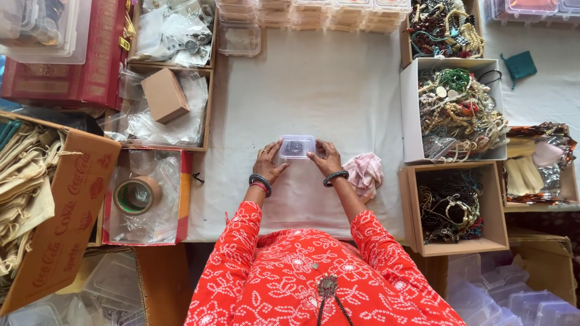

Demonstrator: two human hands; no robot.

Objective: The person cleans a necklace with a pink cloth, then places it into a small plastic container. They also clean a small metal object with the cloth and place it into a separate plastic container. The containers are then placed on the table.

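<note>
A small clear plastic box [296, 147] with something dark inside rests on the white cloth-covered table [314, 84]. My left hand [267, 162] grips its left side with the fingers curled on the edge. On the box's right side sits my right hand [326, 159], fingers pressing its lid. Both wrists wear dark bead bracelets. My sleeves are red with a white pattern.
A crumpled pink cloth [364, 173] lies just right of my right hand. Cardboard boxes of bead jewellery [459, 111] [453, 205] stand at right. A tape roll [136, 194] in a red box, a small brown carton [164, 95] and stacked clear boxes [302, 15] lie left and far.
</note>
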